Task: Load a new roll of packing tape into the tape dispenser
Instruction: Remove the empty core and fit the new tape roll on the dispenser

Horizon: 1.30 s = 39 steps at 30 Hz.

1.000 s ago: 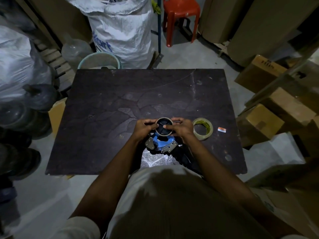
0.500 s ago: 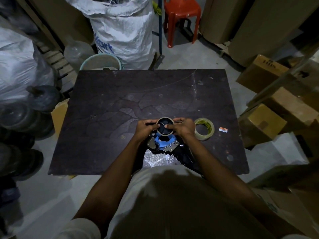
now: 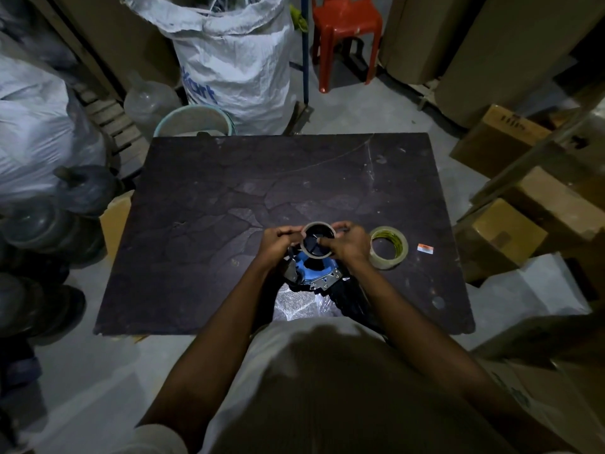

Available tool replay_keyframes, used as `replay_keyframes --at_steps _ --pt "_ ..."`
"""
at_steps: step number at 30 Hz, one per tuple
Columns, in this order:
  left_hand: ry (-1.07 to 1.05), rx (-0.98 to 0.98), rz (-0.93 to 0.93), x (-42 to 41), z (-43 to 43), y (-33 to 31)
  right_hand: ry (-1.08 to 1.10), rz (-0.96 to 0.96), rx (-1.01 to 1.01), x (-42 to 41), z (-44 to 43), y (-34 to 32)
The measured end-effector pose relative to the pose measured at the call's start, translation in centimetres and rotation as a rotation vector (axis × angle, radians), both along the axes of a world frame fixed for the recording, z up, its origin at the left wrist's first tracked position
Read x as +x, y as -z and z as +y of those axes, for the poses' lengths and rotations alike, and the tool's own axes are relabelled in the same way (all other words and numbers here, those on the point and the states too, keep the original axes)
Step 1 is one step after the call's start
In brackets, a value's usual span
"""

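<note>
While you are leaning over the dark table [image 3: 229,191], your left hand [image 3: 278,239] and right hand [image 3: 348,244] are gripping a thin cardboard ring [image 3: 315,253] from opposite sides, fingers curled on its rim. It is sitting over the blue tape dispenser [image 3: 299,267] near the table's front edge. The tape roll [image 3: 389,246] is lying flat just beside your right hand.

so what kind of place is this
Most likely a storeroom or packing area: cardboard boxes piled on the floor at the right, a big white woven sack behind the dark worktable, and a roll of packing tape lying on that table.
</note>
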<state>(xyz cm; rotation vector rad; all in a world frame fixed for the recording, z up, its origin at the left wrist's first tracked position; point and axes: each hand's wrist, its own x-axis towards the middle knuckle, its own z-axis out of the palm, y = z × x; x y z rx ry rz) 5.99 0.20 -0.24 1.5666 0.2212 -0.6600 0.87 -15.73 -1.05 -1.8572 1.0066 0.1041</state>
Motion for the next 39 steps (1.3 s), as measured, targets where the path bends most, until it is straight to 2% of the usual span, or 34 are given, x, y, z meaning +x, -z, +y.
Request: replay_keyframes --at_steps 7,15,17,21,25,29,32,35,39 --pt "0.049 0.028 -0.089 0.1 0.2 0.3 -0.008 0.005 -0.044 0.1 -0.1 -0.1" --pt "0.031 -0.095 -0.111 0.1 -0.6 -0.7 -0.076 0.050 -0.209 0.2 -0.2 -0.9" --pt "0.067 -0.086 -0.150 0.8 -1.0 -1.3 -0.059 0.006 -0.131 0.4 -0.8 -1.1" --pt "0.035 -0.081 -0.153 2.1 -1.2 -1.2 -0.019 -0.150 0.246 0.2 -2.0 -3.1" --pt "0.016 -0.051 -0.138 2.7 -1.1 -1.0 -0.186 -0.220 0.328 -1.3 -3.5 -4.5" --pt "0.112 -0.046 -0.147 2.3 -2.2 -1.1 -0.347 -0.206 0.138 -2.9 -4.4 -3.2" --pt "0.201 -0.004 -0.171 1.9 -3.5 -0.8 -0.376 -0.210 -0.067 -3.4 -4.8 -2.6" --pt "0.263 0.014 -0.166 1.6 -4.6 -1.1 -0.317 -0.214 -0.172 -3.5 -5.8 -2.8" --pt "0.266 0.047 -0.159 1.8 -5.4 -1.7 -0.133 -0.162 -0.242 -2.4 -9.2 -3.7"
